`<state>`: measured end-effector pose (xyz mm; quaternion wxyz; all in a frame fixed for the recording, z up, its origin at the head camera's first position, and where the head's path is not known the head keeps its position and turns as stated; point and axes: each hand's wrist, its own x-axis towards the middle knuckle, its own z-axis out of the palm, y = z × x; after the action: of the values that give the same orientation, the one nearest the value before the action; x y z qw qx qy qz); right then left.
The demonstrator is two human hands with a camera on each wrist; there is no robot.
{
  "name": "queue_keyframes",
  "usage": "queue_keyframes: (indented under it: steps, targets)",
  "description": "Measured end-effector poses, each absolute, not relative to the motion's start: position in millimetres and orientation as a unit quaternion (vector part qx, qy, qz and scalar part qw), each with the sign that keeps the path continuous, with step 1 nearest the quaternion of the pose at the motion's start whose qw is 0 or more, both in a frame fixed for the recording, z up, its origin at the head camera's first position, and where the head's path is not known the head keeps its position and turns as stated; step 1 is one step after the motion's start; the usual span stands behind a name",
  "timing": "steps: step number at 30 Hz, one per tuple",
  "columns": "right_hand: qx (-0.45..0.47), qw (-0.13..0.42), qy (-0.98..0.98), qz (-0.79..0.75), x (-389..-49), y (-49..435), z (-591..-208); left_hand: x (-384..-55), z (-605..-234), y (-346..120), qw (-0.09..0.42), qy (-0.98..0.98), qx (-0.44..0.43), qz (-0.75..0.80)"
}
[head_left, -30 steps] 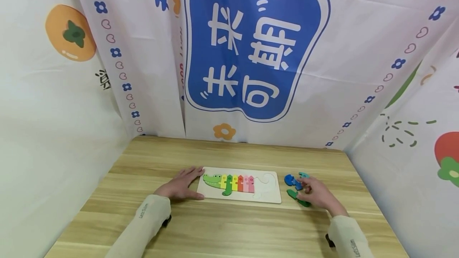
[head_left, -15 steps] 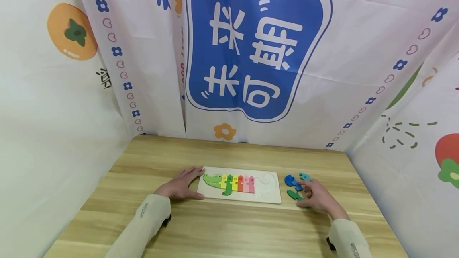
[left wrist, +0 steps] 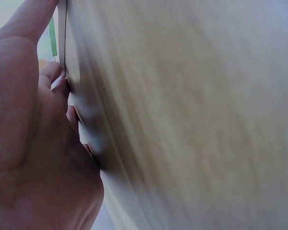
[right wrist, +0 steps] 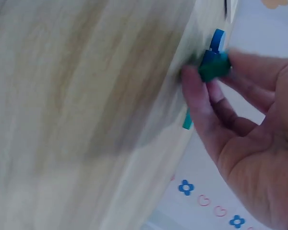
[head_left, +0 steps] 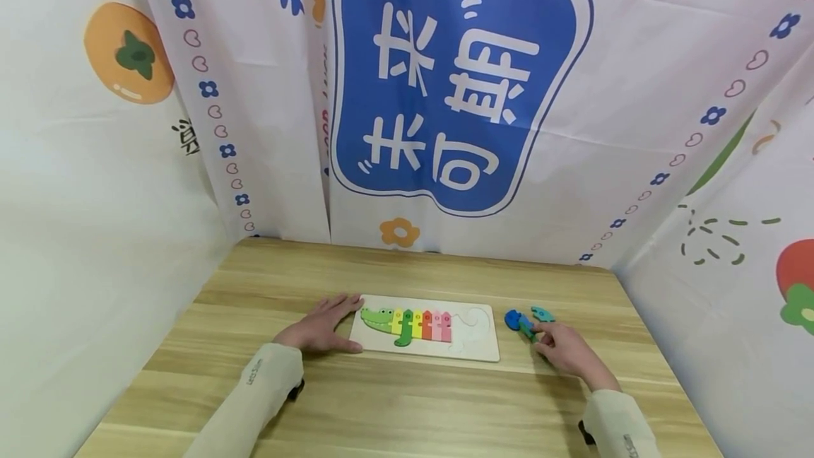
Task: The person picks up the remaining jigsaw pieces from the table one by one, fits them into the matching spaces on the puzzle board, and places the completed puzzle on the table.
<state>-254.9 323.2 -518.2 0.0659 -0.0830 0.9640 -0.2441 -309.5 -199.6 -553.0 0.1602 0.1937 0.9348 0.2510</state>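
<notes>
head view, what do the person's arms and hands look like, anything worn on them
The left hand and right hand are ungloved. Long, pale cream sleeves cover the arms; the left sleeve and right sleeve each carry small dark lettering. A small black item shows beside each cuff.

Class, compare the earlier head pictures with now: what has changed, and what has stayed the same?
The right hand has pinched the green piece and moved it up the head view, partly in front of the blue shape. The left hand, puzzle board and teal piece look unmoved.
</notes>
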Motion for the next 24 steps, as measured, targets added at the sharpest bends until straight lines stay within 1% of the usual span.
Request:
queue_keyframes:
  steps: [4,9,19,24]
  targets:
    - [-0.065,0.06,0.962,-0.259,-256,324,-518,-311,-554,-200,0.16,0.935,0.197,0.249]
    - [-0.024,0.089,0.92,-0.381,-255,322,-525,-315,-555,-200,0.156,0.935,0.206,0.244]
    - [-0.046,0.128,0.847,-0.513,-255,311,-527,-311,-551,-199,0.166,0.932,0.198,0.255]
    - [-0.06,0.12,0.822,-0.554,-258,304,-525,-310,-551,-198,0.163,0.932,0.196,0.256]
